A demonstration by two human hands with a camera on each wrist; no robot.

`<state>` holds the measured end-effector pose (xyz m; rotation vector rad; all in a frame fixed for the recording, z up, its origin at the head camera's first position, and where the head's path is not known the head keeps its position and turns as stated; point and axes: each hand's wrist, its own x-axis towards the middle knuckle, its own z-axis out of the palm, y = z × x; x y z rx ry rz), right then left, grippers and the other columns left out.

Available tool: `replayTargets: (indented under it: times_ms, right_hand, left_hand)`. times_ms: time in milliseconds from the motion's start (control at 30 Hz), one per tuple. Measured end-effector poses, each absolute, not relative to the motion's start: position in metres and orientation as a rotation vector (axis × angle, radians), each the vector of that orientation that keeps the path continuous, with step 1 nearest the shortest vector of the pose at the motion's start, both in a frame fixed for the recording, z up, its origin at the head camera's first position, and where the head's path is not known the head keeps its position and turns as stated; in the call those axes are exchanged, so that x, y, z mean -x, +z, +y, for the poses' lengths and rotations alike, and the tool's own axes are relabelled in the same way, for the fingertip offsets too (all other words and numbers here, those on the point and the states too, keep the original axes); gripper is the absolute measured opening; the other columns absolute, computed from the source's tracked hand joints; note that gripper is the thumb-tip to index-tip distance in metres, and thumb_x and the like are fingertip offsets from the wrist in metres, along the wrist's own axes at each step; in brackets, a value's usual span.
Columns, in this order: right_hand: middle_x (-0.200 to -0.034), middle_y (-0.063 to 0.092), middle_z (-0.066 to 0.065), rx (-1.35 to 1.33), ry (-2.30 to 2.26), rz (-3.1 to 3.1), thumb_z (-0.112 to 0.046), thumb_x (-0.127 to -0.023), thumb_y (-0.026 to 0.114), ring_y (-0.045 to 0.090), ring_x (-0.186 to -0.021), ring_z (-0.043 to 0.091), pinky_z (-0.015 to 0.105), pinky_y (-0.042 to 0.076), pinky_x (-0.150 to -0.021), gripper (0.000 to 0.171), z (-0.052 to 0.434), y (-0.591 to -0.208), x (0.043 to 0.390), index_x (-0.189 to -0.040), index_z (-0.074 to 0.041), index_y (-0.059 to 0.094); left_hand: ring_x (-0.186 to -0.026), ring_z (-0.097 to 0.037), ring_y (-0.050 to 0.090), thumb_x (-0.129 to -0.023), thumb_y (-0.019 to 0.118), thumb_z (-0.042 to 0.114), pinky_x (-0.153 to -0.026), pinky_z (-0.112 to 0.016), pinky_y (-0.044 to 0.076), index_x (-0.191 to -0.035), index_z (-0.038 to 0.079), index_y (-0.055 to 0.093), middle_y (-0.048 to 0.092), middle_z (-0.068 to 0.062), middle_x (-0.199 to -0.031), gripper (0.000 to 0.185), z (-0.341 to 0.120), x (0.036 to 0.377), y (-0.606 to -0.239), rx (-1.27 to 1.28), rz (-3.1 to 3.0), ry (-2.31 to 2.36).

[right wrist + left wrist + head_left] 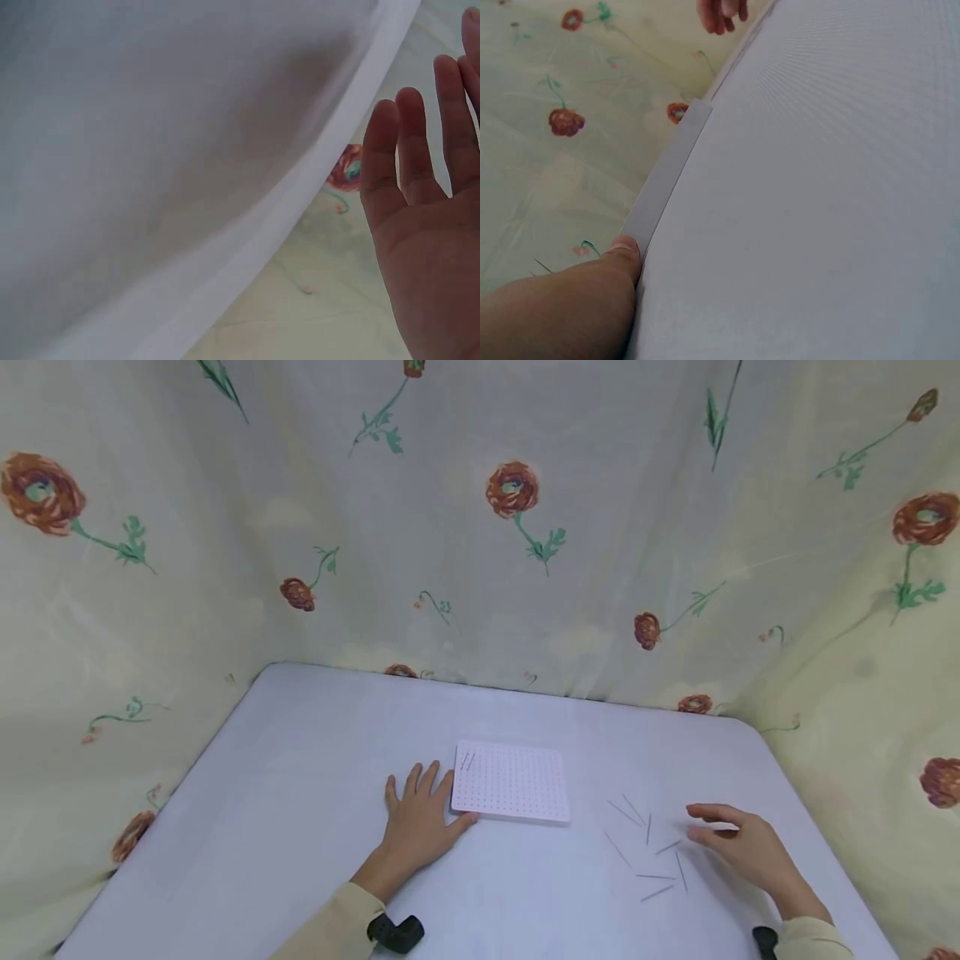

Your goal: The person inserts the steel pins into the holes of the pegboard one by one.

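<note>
— So, what is the left hand (pixel 420 814) doing?
— Lying flat, fingers spread, touching the white dotted square pegboard (pixel 512 782).
— And the right hand (pixel 738 843)?
— Hovering open, holding nothing, beside the thin grey metal pins (pixel 649 852).

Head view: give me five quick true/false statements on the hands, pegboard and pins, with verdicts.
1. The left hand lies flat on the table, its fingers against the left edge of the pegboard. True.
2. The right hand grips a bundle of pins. False: it is open and holds nothing, beside the loose pins.
3. The loose pins lie scattered on the table between the pegboard and the right hand. True.
4. The pegboard is filled with pins across every row. False: only a few pins show, near its far left corner.
5. The pegboard leans upright against the floral cloth. False: it lies flat on the table.
</note>
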<state>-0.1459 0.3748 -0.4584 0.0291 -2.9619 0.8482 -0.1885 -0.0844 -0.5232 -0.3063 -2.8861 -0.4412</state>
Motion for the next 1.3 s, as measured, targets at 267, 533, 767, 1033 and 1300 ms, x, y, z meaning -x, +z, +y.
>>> replayTargets:
  times_ms: [267, 533, 767, 1033, 1300]
  right_hand:
    - [-0.119, 0.068, 0.006, -0.037, 0.796, -3.073, -0.044, -0.077, 0.074, 0.059, -0.098, -0.004, 0.023, 0.053, -0.076, 0.045, 0.383, -0.471, 0.144, -0.114, -0.019, 0.068]
    - [-0.117, 0.068, 0.009, -0.076, 0.731, -3.11, -0.035, -0.079, 0.074, 0.064, -0.099, 0.025, 0.031, 0.049, -0.078, 0.039, 0.378, -0.472, 0.146, -0.112, -0.016, 0.069]
    - [-0.116, 0.068, 0.007, -0.122, 0.646, -3.111, -0.034, -0.077, 0.076, 0.061, -0.103, 0.025, 0.032, 0.049, -0.078, 0.034, 0.377, -0.473, 0.15, -0.108, -0.02, 0.071]
    - [-0.115, 0.067, 0.009, -0.144, 0.669, -3.107, -0.034, -0.078, 0.075, 0.059, -0.109, 0.033, 0.045, 0.049, -0.084, 0.032, 0.377, -0.478, 0.154, -0.107, -0.019, 0.073]
    - [-0.111, 0.067, 0.008, -0.097, 0.658, -3.107, -0.034, -0.078, 0.075, 0.06, -0.105, 0.032, 0.048, 0.049, -0.084, 0.03, 0.376, -0.481, 0.155, -0.103, -0.018, 0.074]
  left_hand:
    - [-0.141, -0.037, 0.026, -0.079, 0.046, 0.076, -0.106, -0.07, 0.01, -0.143, 0.023, 0.041, 0.037, -0.01, -0.151, 0.083, -0.086, 0.188, -0.525, 0.297, -2.92, -0.443]
    - [-0.141, -0.037, 0.025, -0.079, 0.047, 0.076, -0.106, -0.07, 0.009, -0.143, 0.023, 0.041, 0.037, -0.01, -0.151, 0.083, -0.084, 0.188, -0.524, 0.294, -2.913, -0.452]
    - [-0.141, -0.038, 0.026, -0.079, 0.049, 0.074, -0.106, -0.071, 0.01, -0.143, 0.022, 0.042, 0.037, -0.011, -0.15, 0.083, -0.083, 0.189, -0.521, 0.301, -2.902, -0.449]
    - [-0.141, -0.038, 0.026, -0.079, 0.048, 0.075, -0.106, -0.071, 0.01, -0.143, 0.022, 0.043, 0.038, -0.011, -0.15, 0.083, -0.084, 0.189, -0.522, 0.295, -2.908, -0.46]
    - [-0.14, -0.038, 0.027, -0.079, 0.051, 0.073, -0.106, -0.071, 0.01, -0.142, 0.022, 0.043, 0.038, -0.012, -0.15, 0.082, -0.084, 0.188, -0.518, 0.297, -2.913, -0.47]
